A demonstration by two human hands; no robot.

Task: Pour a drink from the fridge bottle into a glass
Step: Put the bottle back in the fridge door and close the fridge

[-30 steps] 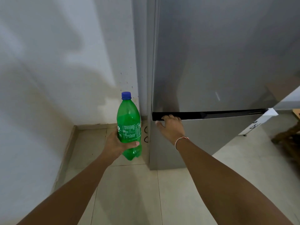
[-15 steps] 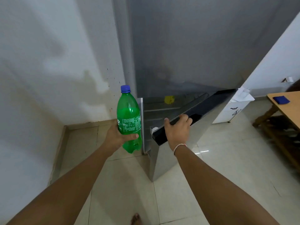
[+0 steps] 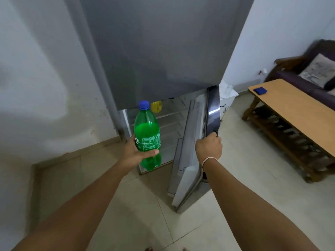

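My left hand (image 3: 135, 153) grips a green plastic bottle (image 3: 147, 131) with a blue cap, held upright in front of the fridge's lower compartment. The bottle is over half full of green drink. My right hand (image 3: 209, 147) is closed on the dark top edge of the lower fridge door (image 3: 190, 145), which stands swung wide open toward me. Inside, several wire shelves (image 3: 172, 115) show, with a yellow object (image 3: 156, 106) on the top one. No glass is in view.
The grey upper fridge door (image 3: 159, 48) is closed. A white wall (image 3: 45, 78) stands to the left. At right are a low wooden table (image 3: 297, 113) with a blue item (image 3: 260, 90) on it and a dark sofa (image 3: 311, 75). Tiled floor lies below.
My right hand has pulled the lower fridge door from closed to wide open, exposing the shelves. The bottle stayed upright in my left hand, and my view turned right.
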